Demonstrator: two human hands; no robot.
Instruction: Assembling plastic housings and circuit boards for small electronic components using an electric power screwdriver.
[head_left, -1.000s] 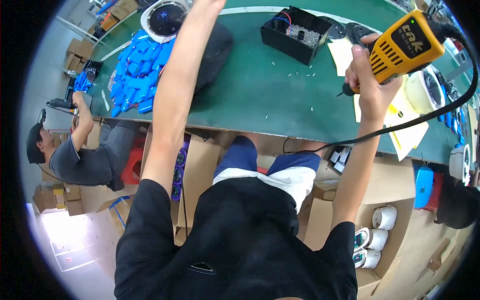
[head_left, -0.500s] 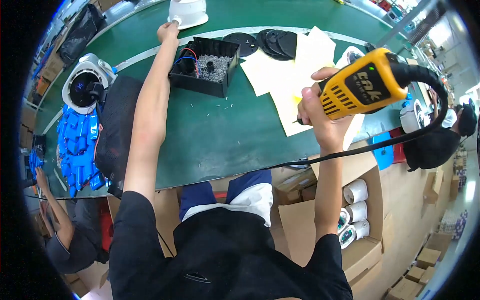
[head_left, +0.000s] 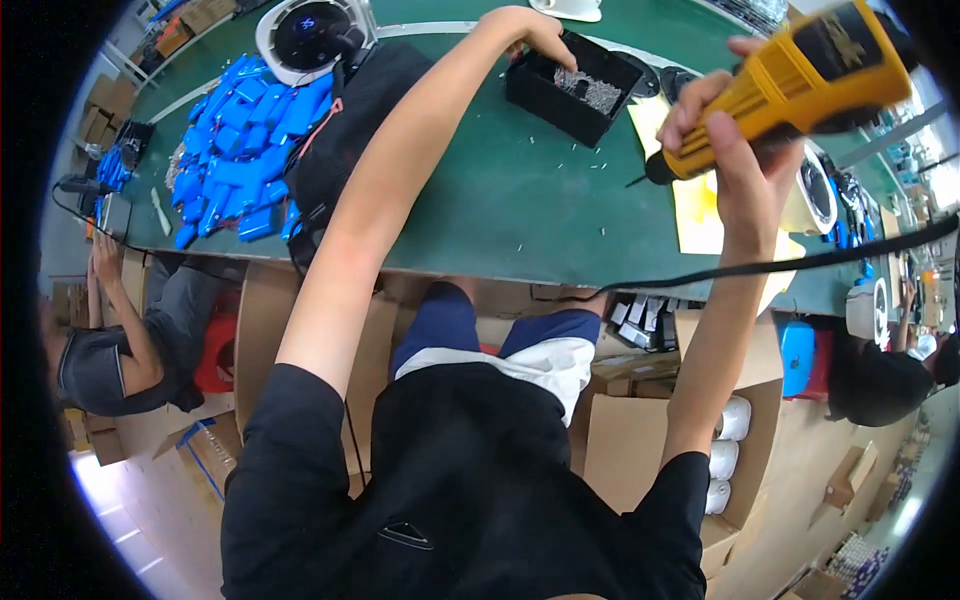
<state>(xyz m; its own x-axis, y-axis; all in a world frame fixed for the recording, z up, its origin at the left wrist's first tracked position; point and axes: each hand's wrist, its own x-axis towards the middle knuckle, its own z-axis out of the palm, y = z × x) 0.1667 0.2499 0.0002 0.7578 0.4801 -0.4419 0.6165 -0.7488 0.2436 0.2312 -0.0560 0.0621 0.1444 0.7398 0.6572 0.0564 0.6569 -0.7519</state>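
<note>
My right hand (head_left: 740, 140) is wrapped round a yellow and black electric screwdriver (head_left: 790, 85), held above the table with its thin bit pointing left. A black cable crosses in front of my right forearm. My left hand (head_left: 540, 38) reaches over the near-left wall of a black box (head_left: 565, 110), its fingers bent down and apart. A fingertip is at the small silver screws (head_left: 600, 95) in the box; I see nothing held there, though some fingers are hidden. Just beyond the box stands a white housing (head_left: 570, 8), cut off by the upper edge.
Blue wrapped battery packs (head_left: 235, 150) are heaped at the left, below a white round device (head_left: 312, 35) with a lit display. Beside them lies a black mesh bag (head_left: 365, 110). Yellow sheets (head_left: 695, 215) are under my right hand. Loose screws dot the green table (head_left: 480, 220). People sit at both sides.
My left hand has let go of the white housing and moved to the screws in the black box. The screwdriver has risen to the right; the view has shifted.
</note>
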